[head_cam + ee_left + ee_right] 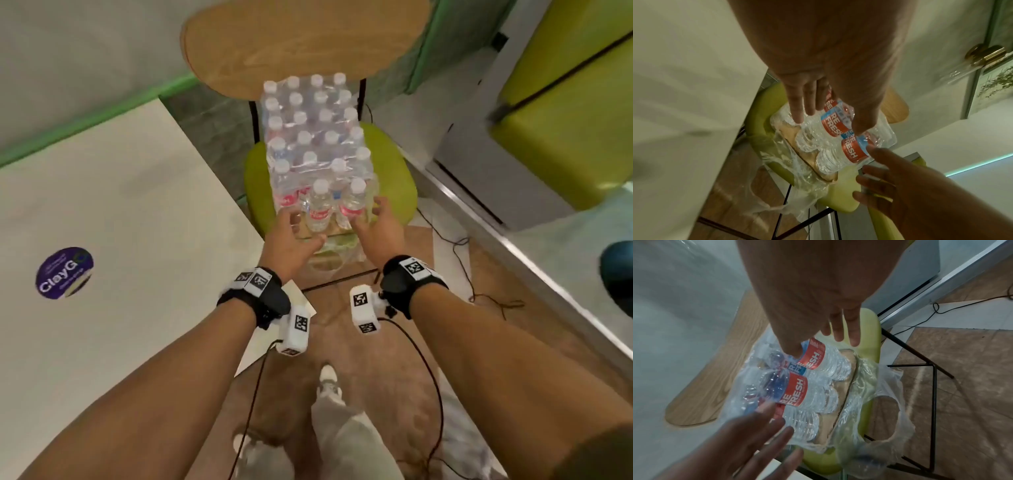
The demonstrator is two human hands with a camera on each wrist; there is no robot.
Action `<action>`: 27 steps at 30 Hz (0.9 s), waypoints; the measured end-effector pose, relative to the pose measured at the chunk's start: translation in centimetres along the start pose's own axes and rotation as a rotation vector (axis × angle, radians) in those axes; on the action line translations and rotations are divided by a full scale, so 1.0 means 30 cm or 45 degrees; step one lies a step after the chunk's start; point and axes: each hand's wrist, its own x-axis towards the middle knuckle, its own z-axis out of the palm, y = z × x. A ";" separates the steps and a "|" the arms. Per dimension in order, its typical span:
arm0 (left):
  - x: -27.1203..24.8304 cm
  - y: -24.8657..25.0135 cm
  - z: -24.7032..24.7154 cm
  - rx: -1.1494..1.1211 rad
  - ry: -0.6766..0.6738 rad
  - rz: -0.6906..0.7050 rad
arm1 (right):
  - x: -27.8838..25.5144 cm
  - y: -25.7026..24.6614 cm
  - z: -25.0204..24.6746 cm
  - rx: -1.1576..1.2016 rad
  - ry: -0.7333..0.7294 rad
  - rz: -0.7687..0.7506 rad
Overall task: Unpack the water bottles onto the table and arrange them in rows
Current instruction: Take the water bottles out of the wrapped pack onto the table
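A shrink-wrapped pack of water bottles (pixel 308 137) stands on a green chair seat (pixel 394 171). Its wrap is torn at the near end, where two bottles with red labels stand bare. My left hand (pixel 303 228) is spread beside the left bottle (pixel 318 209), fingers straight on one side and thumb on the other. In the left wrist view that hand (pixel 830 125) straddles the same bottle (pixel 828 123) without gripping it. My right hand (pixel 368 214) is spread at the right bottle (pixel 354 202). In the right wrist view its thumb (pixel 792 350) touches this bottle's label (pixel 815 357).
The white table (pixel 120 222) with a round purple sticker (pixel 64 272) lies to the left of the chair. Torn plastic wrap (pixel 885 402) hangs off the seat's front. A wooden chair back (pixel 301 37) rises behind the pack. Cables (pixel 462 257) trail on the floor.
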 end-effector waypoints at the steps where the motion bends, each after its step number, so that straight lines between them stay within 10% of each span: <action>1: 0.029 0.014 0.019 -0.003 0.024 0.033 | 0.032 0.005 0.012 0.027 0.007 -0.023; 16: 0.261 -0.060 0.193 0.084 0.239 -0.024 | 0.185 0.045 0.100 0.023 0.028 -0.215; 27: -0.111 -0.182 -0.143 -0.199 0.221 -0.021 | -0.096 -0.081 0.154 0.083 -0.280 -0.239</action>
